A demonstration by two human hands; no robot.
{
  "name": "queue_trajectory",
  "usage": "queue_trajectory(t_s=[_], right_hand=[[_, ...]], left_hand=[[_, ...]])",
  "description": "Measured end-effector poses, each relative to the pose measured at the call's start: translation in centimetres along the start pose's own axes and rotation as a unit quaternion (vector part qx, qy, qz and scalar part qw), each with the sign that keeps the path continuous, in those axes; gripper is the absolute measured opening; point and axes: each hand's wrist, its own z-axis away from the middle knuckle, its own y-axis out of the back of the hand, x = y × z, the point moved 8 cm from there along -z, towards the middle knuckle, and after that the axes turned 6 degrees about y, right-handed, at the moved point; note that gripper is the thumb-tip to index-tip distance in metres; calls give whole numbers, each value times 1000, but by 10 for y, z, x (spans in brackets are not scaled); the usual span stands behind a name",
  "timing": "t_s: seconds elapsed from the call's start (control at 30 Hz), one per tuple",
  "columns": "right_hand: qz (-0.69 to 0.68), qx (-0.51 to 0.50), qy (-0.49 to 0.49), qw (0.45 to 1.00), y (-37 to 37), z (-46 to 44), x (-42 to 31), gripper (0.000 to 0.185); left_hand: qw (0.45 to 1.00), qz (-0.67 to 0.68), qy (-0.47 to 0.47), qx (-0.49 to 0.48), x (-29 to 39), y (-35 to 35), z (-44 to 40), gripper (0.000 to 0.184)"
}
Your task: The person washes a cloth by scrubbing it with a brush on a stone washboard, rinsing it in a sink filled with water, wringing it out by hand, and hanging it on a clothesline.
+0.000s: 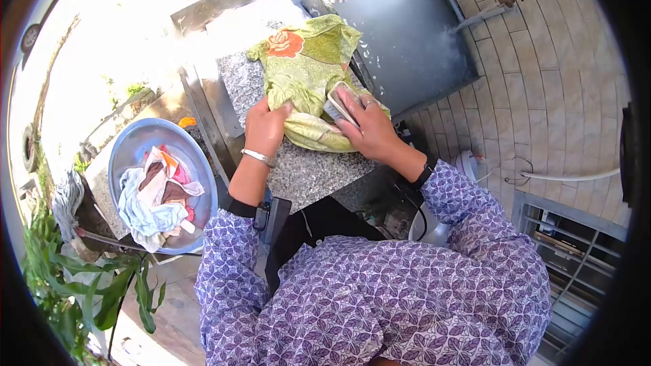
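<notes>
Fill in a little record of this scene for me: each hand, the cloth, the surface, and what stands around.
Left hand: gripping the near left part of the green cloth
Right hand: holding what looks like a brush against the cloth
Cloth: crumpled, with an orange rose
Surface: speckled stone slab, under the cloth
To the left: round basin holding mixed clothes
To the far right: grey trough, a pipe pointing over it
</notes>
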Motion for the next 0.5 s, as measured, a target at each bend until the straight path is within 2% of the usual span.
queue_trajectory(t_s=[0.03, 0.1, 0.17, 0.2, 0.23, 0.27, 0.3, 0.33, 0.4, 0.43, 0.47, 0.5], right_hand=[[-6, 16, 24, 1000, 4, 3, -9, 61], [-11, 32, 54, 998, 8, 0, -19, 62], [-36, 30, 2, 999, 6, -8, -3, 63], [-61, 98, -7, 993, 11, -15, 15, 59], [-61, 97, -3, 993, 14, -27, 23, 59], [-183, 162, -57, 968, 24, -32, 43, 56], [-300, 222, -112, 921, 29, -33, 63, 54], [-302, 221, -112, 920, 39, -38, 66, 54], [-432, 267, -273, 817, 46, -29, 95, 53], [-433, 264, -276, 817, 44, -29, 95, 53], [-285, 273, -178, 902, 60, -34, 81, 54], [-125, 272, -74, 951, 71, -37, 59, 55]], left_hand=[[978, 207, -16, -20, 21, 4, -6, 27], [936, 336, -72, -81, 80, -3, -11, 27], [903, 369, -142, -167, 137, -21, 0, 32], [902, 371, -145, -166, 152, -27, 8, 32], [874, 395, -176, -222, 170, -36, 19, 31], [842, 417, -203, -277, 181, -41, 29, 31], [843, 417, -202, -274, 174, -39, 35, 31], [860, 403, -180, -257, 156, -38, 42, 32], [901, 378, -108, -182, 99, -30, 50, 31], [920, 367, -56, -125, 59, -20, 52, 30], [968, 236, -33, -79, 29, -7, 56, 28], [994, 100, -8, -33, 0, 6, 60, 26]])
